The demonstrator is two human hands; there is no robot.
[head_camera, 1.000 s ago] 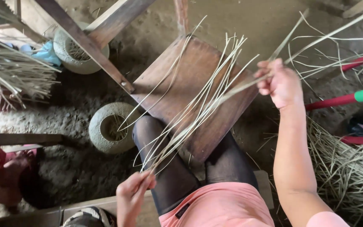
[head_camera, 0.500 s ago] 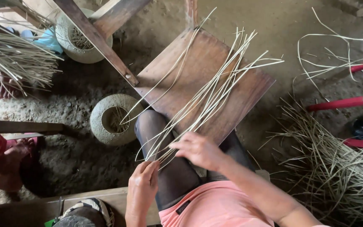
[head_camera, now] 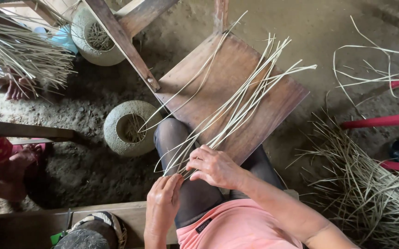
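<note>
Several long pale cane strips (head_camera: 236, 108) fan out across a brown wooden board (head_camera: 280, 99) that rests against my knees. My left hand (head_camera: 162, 200) pinches the near ends of the strips over my left thigh. My right hand (head_camera: 213, 166) lies right beside it, fingers curled around the same bundle just above my knees. The far tips of the strips spread apart toward the board's upper edge.
A round woven basket (head_camera: 128, 127) sits on the dirt floor left of my knee; another (head_camera: 95, 39) stands farther back under wooden beams (head_camera: 121, 41). Loose strips pile at right (head_camera: 370, 189) with red and green poles (head_camera: 384, 121). Another person's arm (head_camera: 10, 161) shows at left.
My right hand has come down from the far tips at the upper right to the near ends beside my left hand. The strips have settled flat on the board.
</note>
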